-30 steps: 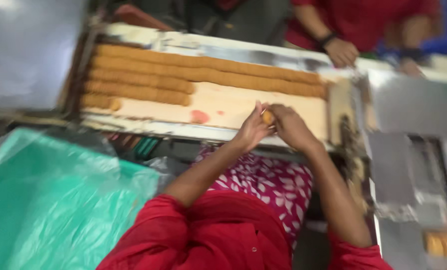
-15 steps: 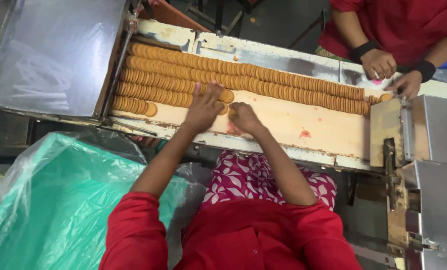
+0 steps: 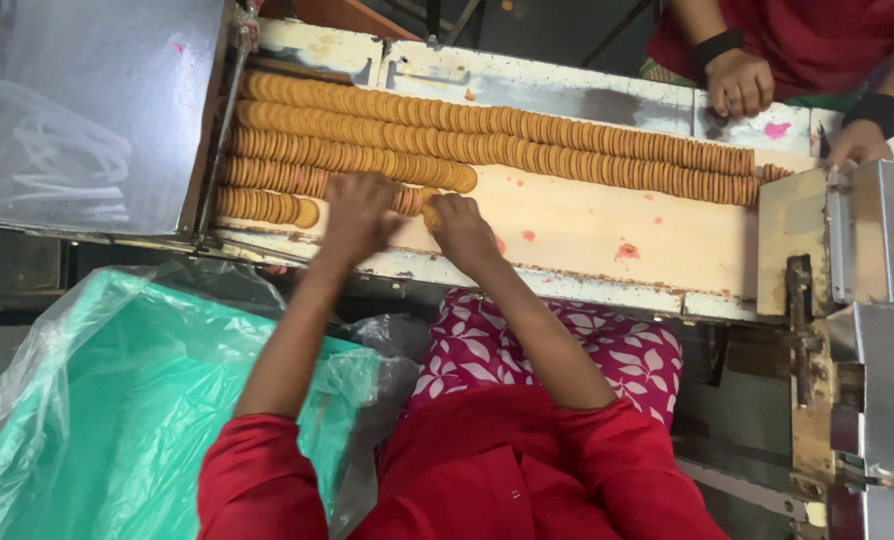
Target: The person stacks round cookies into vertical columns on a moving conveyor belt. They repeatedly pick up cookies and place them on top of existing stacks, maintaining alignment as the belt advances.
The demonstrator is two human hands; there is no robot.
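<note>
Two hands work at the near rows of biscuits that stand on edge on the pale tray. Her left hand lies curled over the row end, and I cannot tell if it grips anything; her right hand pinches a few biscuits at the gap between both hands. I think the standing row can fall like dominoes if she pushes unevenly, and a loose biscuit could slide off the near edge toward the green plastic bag below.
</note>
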